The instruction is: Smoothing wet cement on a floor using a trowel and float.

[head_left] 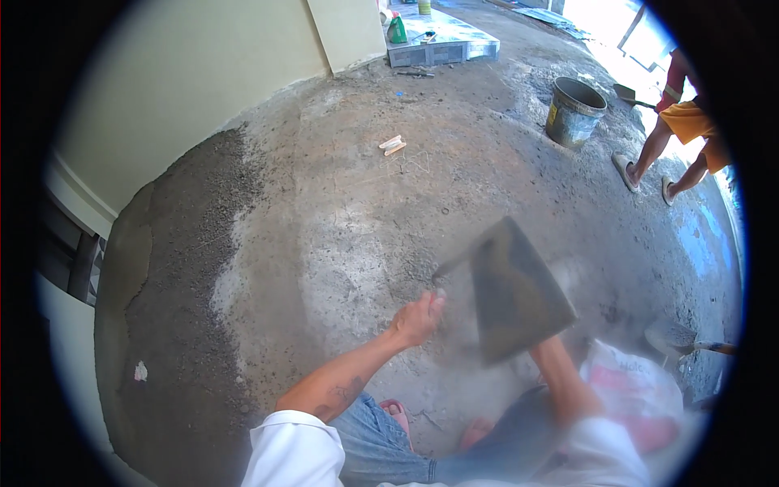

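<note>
My left hand point(418, 318) is closed round the handle of a small trowel point(456, 261), whose dark narrow blade is blurred and points toward the board. A flat, square mortar board point(515, 296), grey with brownish smears, is held up tilted in front of my right knee. My right hand point(545, 347) is behind its lower edge; the fingers are hidden, but the board rests on that arm alone. The trowel's tip lies close to the board's left edge; I cannot tell if they touch.
Rough grey floor point(349, 235) spreads around, with damp dark mortar point(187, 235) along the left wall. A string on a wooden winder point(392, 145) lies ahead. A bucket point(574, 112), a person point(682, 122) with a shovel point(629, 95), another shovel point(673, 339) and a white-pink sack point(629, 390) are right.
</note>
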The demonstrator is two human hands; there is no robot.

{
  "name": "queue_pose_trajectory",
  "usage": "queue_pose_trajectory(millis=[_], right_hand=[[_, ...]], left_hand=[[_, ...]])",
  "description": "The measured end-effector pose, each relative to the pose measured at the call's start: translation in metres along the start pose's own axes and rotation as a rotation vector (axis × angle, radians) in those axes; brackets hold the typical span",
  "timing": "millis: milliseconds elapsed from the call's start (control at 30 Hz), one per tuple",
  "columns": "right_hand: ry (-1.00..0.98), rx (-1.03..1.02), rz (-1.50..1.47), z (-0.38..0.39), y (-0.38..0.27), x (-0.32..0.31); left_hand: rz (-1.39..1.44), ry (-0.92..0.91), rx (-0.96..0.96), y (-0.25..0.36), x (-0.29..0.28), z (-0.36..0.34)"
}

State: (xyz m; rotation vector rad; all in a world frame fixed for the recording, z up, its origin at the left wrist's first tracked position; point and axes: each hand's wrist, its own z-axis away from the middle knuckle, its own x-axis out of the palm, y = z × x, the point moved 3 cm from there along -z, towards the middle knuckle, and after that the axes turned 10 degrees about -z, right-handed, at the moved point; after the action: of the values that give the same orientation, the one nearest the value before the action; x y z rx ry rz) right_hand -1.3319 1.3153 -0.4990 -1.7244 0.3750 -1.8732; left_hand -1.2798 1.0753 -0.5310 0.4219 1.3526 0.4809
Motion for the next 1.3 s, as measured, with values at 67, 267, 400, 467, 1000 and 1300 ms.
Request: queue_pose_trajectory(millis=[67, 267, 400, 467, 1000, 1300], right_hand=[[-0.007, -0.002, -0.006, 0.014, 0.001, -0.008], [0.045, 0.041, -0.058, -0.006, 0.009, 0.017], [0.160, 0.015, -0.050, -0.032, 0.010, 0.017], [0.190, -0.008, -0.036, -0.048, 0.006, 0.013], [0.099, 0.098, 0.015, -0.006, 0.018, -0.009], [0.071, 0.156, -0.064, -0.013, 0.039, 0.008]], left_hand=[[-0.027, 0.066, -0.186, -0.025, -0.012, -0.013], [-0.011, 0.255, -0.308, -0.068, -0.025, -0.011], [0.139, 0.084, -0.192, -0.005, -0.056, 0.011], [0.150, 0.050, 0.007, 0.021, -0.050, 0.018], [0.102, 0.020, 0.213, 0.018, -0.021, -0.012], [0.184, 0.018, -0.330, -0.035, -0.026, -0.018]])
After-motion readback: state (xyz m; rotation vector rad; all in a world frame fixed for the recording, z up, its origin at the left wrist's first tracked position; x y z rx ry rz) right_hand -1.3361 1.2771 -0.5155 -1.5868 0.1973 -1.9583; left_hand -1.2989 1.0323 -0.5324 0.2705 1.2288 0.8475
